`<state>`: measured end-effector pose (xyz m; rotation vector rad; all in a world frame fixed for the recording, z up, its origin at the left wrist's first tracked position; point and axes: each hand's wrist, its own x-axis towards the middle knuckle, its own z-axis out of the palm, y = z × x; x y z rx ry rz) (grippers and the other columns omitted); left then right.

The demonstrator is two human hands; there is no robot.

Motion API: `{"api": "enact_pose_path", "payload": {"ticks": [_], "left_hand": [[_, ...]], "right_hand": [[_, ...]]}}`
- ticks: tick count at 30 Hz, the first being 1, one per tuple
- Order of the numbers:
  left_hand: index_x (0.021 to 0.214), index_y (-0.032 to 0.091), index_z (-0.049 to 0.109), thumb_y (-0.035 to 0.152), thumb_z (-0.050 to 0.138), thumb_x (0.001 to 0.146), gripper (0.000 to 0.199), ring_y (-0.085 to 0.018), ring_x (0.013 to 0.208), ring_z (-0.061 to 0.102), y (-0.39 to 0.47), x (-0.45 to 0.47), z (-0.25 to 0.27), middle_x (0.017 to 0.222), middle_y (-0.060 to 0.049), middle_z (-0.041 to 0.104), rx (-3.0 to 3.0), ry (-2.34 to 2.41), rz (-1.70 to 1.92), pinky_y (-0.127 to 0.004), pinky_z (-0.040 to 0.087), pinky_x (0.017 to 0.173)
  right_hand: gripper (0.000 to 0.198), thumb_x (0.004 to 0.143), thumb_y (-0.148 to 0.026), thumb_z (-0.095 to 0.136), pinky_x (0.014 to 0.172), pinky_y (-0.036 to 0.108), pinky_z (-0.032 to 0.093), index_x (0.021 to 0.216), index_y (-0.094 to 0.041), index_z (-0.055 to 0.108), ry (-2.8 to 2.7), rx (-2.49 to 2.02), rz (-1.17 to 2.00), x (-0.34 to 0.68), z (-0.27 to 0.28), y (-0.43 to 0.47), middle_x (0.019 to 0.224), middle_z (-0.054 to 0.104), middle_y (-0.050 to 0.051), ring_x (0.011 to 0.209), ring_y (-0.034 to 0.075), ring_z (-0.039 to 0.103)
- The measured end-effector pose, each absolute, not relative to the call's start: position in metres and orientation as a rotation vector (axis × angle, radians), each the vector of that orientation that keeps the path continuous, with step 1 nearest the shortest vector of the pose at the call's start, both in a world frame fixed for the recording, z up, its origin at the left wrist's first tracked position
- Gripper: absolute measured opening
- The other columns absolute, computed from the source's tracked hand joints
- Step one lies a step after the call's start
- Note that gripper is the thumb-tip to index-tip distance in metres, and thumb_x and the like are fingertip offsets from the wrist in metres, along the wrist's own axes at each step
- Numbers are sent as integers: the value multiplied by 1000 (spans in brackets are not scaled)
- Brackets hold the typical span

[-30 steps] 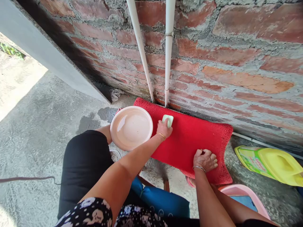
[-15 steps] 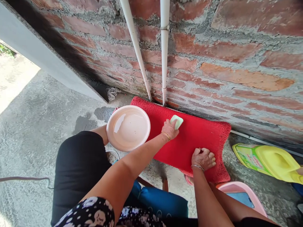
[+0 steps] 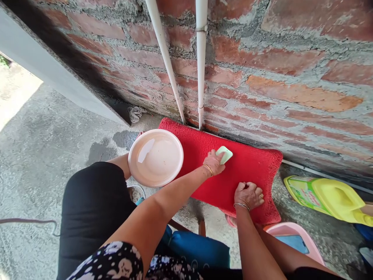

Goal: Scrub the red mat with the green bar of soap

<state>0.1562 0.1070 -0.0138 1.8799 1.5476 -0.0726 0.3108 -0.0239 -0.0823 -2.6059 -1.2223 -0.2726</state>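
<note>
My left hand [image 3: 214,162] is closed round a pale green scrub brush [image 3: 224,154], a flat block with rounded corners. The brush rests on the middle of a red, fuzzy-edged mat [image 3: 201,144], and its underside is hidden. Toward the mat's right end, my right hand [image 3: 250,195] presses down with curled fingers, gripping the fabric; the fingertips are tucked out of sight. The mat lies spread near the foot of the wall, its right edge curling. Left of my left hand, a pale pink basin [image 3: 155,182] with water in it stands against the mat's left end.
A brick wall [image 3: 227,93] with two white pipes [image 3: 201,74] rises behind the mat. At right lie a yellow jug [image 3: 329,196] and a pink tub [image 3: 311,243] with a blue flat object inside. A grey rag [image 3: 135,114] sits by the wall at left.
My left hand has slid a little to the right over the mat with the scrub brush. My right hand stays at the same spot on the mat. The whole view has shifted slightly.
</note>
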Motion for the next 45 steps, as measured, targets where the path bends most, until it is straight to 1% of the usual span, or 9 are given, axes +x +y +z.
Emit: {"api": "enact_pose_path", "payload": {"ticks": [4,7,15,22,27,31,39,42,45], "left_hand": [[137,28,31,45,49,79,63,-25,106,48,142,124,-8,119,-12,41,1505,2057,72,-35,41,88],[138,25,31,43,48,80,63,-27,106,47,153,125,-4,119,-14,42,1408,2174,75,-37,41,86],[137,35,30,45,52,75,67,-27,109,42,77,186,-11,127,-8,38,1855,1450,-100,-38,42,87],[140,26,28,43,48,80,66,-25,105,46,86,120,-15,116,-12,41,1550,2103,23,-35,42,87],[142,27,24,41,51,77,71,-27,108,44,57,158,-13,120,-12,40,1742,1851,-126,-36,43,84],[137,37,31,43,54,74,68,-25,107,44,40,172,-14,123,-8,39,1899,1461,-113,-35,42,86],[139,29,29,44,48,80,64,-25,106,45,108,118,-10,118,-12,39,1535,2141,-10,-36,40,88],[142,28,24,42,48,80,68,-27,109,42,97,139,-12,122,-13,38,1640,2059,-82,-37,41,86],[141,33,25,40,51,77,69,-26,111,41,72,163,-16,126,-10,37,1856,1690,-157,-36,41,87]], "right_hand": [[20,76,-38,52,65,35,28,79,-20,61,-1225,-2621,-279,311,-82,-23,82,52,8,78,25,47],[21,76,-38,51,65,35,27,80,-19,61,-1216,-2615,-264,311,-82,-24,83,53,8,79,26,48],[20,77,-36,52,66,36,27,81,-19,60,-1215,-2614,-235,311,-83,-25,84,51,9,80,26,46],[21,78,-38,52,66,35,27,81,-19,61,-1216,-2620,-240,312,-84,-24,83,51,8,80,25,45],[22,78,-39,51,66,35,27,81,-19,61,-1218,-2616,-245,312,-85,-25,83,51,8,80,25,46],[22,78,-38,50,66,35,27,81,-19,61,-1205,-2615,-241,312,-84,-24,83,50,8,79,25,45],[22,78,-38,51,66,35,27,81,-19,61,-1204,-2628,-226,311,-82,-24,83,50,8,79,25,45],[23,79,-39,49,65,35,27,82,-19,61,-1217,-2630,-236,311,-83,-24,83,51,8,79,25,45],[23,78,-37,49,66,36,27,83,-19,62,-1218,-2630,-214,311,-83,-24,84,50,9,79,25,44]]}}
